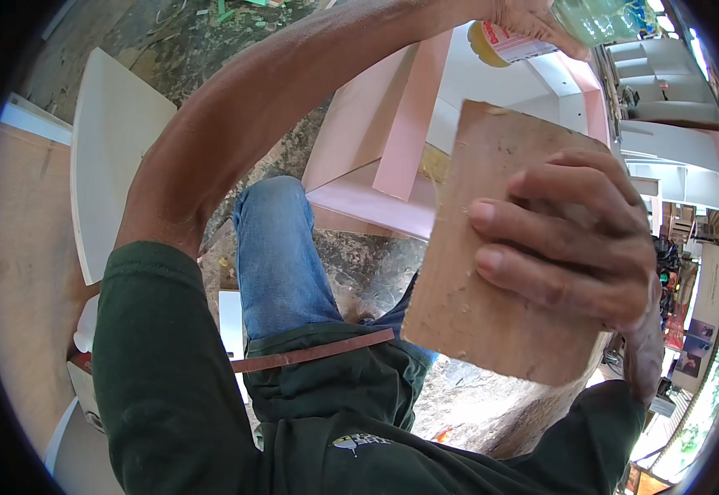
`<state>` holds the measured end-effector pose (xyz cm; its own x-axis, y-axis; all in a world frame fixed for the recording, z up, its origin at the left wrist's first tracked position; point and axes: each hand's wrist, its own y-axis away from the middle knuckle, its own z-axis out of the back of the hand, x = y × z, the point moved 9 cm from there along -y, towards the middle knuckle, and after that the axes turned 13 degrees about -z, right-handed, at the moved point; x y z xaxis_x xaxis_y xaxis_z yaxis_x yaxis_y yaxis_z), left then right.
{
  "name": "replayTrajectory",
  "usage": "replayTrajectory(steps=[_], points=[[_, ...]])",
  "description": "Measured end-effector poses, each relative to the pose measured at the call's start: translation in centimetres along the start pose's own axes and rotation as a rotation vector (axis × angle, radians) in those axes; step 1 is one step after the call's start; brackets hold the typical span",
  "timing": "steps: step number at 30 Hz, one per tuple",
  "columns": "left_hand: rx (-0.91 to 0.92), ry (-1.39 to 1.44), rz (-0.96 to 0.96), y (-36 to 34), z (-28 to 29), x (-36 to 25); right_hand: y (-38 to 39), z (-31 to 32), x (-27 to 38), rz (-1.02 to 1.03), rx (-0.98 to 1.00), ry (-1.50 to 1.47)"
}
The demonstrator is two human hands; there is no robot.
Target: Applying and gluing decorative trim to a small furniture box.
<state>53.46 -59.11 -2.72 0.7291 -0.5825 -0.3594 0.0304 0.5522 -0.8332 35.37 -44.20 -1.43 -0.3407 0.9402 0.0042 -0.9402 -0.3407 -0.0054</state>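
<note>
My left arm reaches across the top, and my left hand is wrapped round a plastic bottle. The bottle lies tilted on its side, with a red and white label and a yellowish end towards the left; its other end runs out at the upper edge. Close in front of me, my right hand grips a flat rectangular piece of wood with rough edges. The fingers lie over its face; the thumb is hidden. Across my lap is a thin brown strip.
Beyond my knee stands a pink and white cabinet on the stained floor. A white panel with a curved edge leans at the left, beside a brown board. White shelving stands at the right. Green scraps lie far off.
</note>
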Motion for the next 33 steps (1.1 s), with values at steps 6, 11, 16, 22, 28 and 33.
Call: replayTrajectory(steps=[6, 11, 16, 22, 28, 33], points=[[-0.072, -0.05, -0.038, 0.4, 0.2, 0.0, -1.0, -0.1, 0.0, 0.002, -0.049, -0.018], [-0.066, -0.054, -0.041, 0.1, 0.2, 0.2, -1.1, -0.5, -0.3, -0.037, 0.008, -0.094], [-0.004, -0.049, -0.001, 0.1, 0.2, 0.1, 0.2, -0.5, -0.7, -0.095, 0.053, -0.143], [-0.025, -0.034, -0.032, 0.0, -0.2, 0.0, 0.3, 0.4, -0.1, -0.06, -0.04, -0.05], [-0.042, -0.067, -0.028, 0.1, 0.2, -0.1, -1.2, -0.3, 0.7, 0.049, -0.106, -0.025], [0.015, -0.041, 0.013, 0.1, 0.2, 0.3, -0.9, -0.4, 0.5, -0.038, -0.005, -0.089]])
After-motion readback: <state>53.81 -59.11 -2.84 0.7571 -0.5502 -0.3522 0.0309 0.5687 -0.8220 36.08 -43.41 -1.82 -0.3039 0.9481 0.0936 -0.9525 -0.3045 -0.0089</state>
